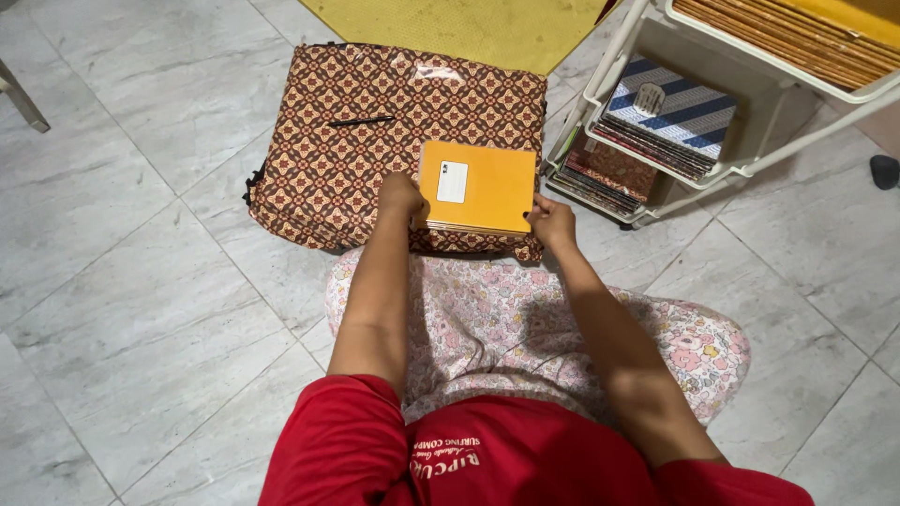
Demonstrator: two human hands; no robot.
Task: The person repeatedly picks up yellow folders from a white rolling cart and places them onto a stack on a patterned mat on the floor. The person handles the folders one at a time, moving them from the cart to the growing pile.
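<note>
At the far left edge a grey chair leg stands on the pale marbled floor tiles. Further right lies a large flat cushion in brown batik cloth, with a black pen resting on its upper face and a yellow mat just beyond its far edge. The left hand is closed on the left edge of a stack of orange-covered notebooks, which sits on the near right part of the cushion; the top cover bears a small white label. The right hand grips the stack's near right corner, fingers curled around it. Below the hands, the person's lap in pink floral fabric and red shirt sleeves fill the foreground. To the right stands a white wire-frame rack; its shelves hold more books, among them a blue-and-white striped stack and darker patterned ones on the lowest shelf.
</note>
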